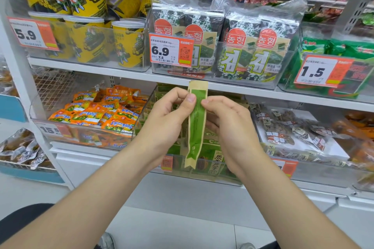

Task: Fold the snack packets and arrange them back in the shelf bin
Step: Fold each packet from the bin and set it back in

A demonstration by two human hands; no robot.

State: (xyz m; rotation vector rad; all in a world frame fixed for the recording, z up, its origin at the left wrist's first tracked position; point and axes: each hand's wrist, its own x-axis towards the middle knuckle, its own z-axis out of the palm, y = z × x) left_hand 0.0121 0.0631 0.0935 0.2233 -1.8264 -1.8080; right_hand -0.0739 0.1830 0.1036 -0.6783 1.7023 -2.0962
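Your left hand (166, 121) and right hand (230, 127) both pinch the green packet (197, 127) near its top; long axis 12-to-6. The shelf bin (218, 177) sits directly behind, both hands equally near.

Bare forearms (97, 194), perhaps dark trousers (18, 218), grey shoes (106, 240)

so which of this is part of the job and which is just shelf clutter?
Job: green packet, held upright by left hand and right hand; clear bin of matching packets behind it.
Not job: yellow cups, seaweed packs, orange packets, price tags.
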